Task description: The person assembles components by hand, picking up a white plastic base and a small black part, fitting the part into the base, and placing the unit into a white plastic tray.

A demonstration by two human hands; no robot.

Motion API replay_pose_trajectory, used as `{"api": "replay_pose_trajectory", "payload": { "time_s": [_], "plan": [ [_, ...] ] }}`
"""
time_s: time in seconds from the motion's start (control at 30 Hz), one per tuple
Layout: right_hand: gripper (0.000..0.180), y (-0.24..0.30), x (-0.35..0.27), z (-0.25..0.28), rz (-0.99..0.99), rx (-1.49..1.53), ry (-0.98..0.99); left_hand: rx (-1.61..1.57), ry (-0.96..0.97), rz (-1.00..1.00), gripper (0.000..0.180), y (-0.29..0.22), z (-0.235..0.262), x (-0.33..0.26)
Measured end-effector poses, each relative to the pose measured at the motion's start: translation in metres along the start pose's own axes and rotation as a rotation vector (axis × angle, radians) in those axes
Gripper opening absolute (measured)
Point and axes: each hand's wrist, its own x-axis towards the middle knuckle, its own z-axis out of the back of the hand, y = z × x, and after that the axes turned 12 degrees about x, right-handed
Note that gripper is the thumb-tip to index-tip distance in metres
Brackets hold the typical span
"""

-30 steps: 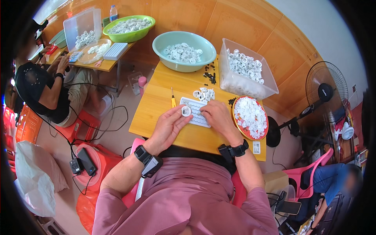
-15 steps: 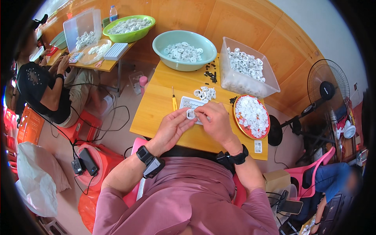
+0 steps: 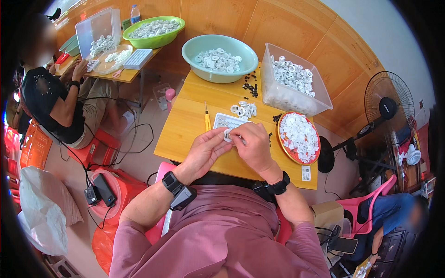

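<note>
1. The white ring-shaped part [image 3: 227,135] is held above the tabletop [image 3: 181,139], pinched between the thumb and fingers of the left hand [image 3: 208,146]. Because only the rim seems to be gripped, the part could be twisted loose if it is pushed unevenly.
2. The fingertips of the right hand [image 3: 252,146] are bent against the part's right side; whether anything small is pinched in that grip cannot be made out. A tiny piece could be dropped or seated crooked, since the contact is covered by the fingers.
3. The white tray [image 3: 234,117] is partly hidden just beyond the hands. Its contents could be jolted if it is knocked by a knuckle.
4. The yellow screwdriver [image 3: 207,123] is laid beside the tray and could be rolled by a brushing left hand.
5. The loose white parts [image 3: 243,110] and black bits [image 3: 251,90] are left uncontained, so they could be scattered or mixed by a sweeping reach.
6. The red plate [image 3: 288,152] is heaped with small white pieces near the right forearm; some could be spilled if its rim is bumped.
</note>
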Motion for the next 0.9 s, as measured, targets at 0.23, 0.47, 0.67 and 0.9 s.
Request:
{"api": "replay_pose_trajectory", "payload": {
  "time_s": [0.23,0.47,0.67,0.9],
  "plan": [
    [0.003,-0.002,0.000,0.002,-0.036,0.064,0.057,0.010,-0.027,-0.017,0.031,0.002,0.003,0.002],
    [0.009,-0.038,-0.009,0.008,-0.404,0.084,0.015,-0.031,-0.135,-0.073,0.031,-0.005,0.001,0.002],
    [0.012,-0.045,-0.017,0.002,-0.454,0.078,0.194,-0.045,-0.126,-0.074,0.031,-0.004,0.003,0.003],
    [0.009,-0.027,-0.006,0.008,-0.536,0.199,0.110,-0.010,-0.108,-0.038,0.030,-0.004,-0.003,0.000]
  ]
}}
